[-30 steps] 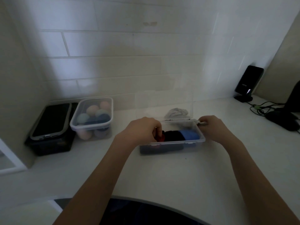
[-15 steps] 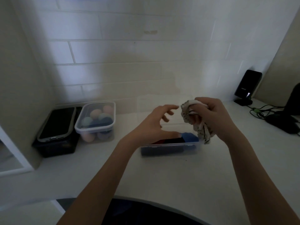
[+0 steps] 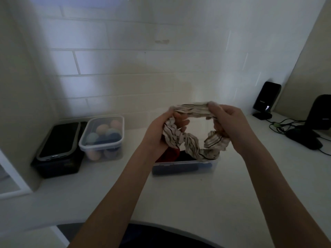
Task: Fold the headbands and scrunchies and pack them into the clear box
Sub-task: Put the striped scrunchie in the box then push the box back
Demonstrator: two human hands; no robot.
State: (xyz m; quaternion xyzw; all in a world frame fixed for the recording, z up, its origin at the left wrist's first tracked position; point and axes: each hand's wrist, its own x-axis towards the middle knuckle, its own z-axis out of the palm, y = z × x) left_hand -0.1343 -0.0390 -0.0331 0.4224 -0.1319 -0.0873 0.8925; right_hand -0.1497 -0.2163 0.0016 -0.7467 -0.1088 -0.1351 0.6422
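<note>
A cream scrunchie with thin dark stripes (image 3: 192,144) is stretched into an open ring in the air above the clear box (image 3: 184,167). My left hand (image 3: 161,133) grips its left side and my right hand (image 3: 231,126) grips its right side. The clear box stands on the white counter just below and holds a red piece (image 3: 170,153) and dark folded fabric. Part of the box is hidden behind the scrunchie and my left wrist.
A lidded clear tub of pastel balls (image 3: 103,138) and a black case with a phone on it (image 3: 59,149) stand at the back left. At the right are a black stand (image 3: 266,99), cables (image 3: 281,125) and dark devices (image 3: 304,138). A tiled wall is behind.
My right hand lifted the scrunchie from behind the box. My left hand left the box and took hold of it too. Both hands now pull it open above the box.
</note>
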